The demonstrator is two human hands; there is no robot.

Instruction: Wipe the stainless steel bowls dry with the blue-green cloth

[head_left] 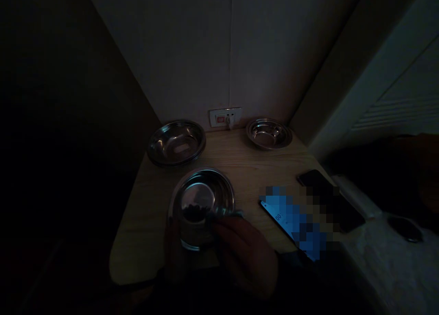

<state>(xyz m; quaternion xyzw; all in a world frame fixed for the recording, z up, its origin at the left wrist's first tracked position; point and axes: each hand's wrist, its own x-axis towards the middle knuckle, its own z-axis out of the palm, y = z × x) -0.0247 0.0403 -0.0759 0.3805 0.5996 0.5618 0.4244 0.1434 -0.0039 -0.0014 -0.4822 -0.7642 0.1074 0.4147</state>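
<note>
In dim light, a shiny metal bowl (224,187) stands near the front of a small wooden table. Dark matter (195,212) shows in its lower part; what it is I cannot make out. My left hand (175,251) is at the bowl's front left side, its fingers against the wall. Over the front right rim reaches my right hand (245,251), its fingers pressed together. Something thin and pale shows at those fingertips, too dark to name.
Stacked metal bowls (176,143) stand at the back left of the table (137,242), and another bowl (269,134) at the back right. A lit phone (284,219) and a dark phone (346,212) lie on the right. A wall socket (217,118) holds a plug.
</note>
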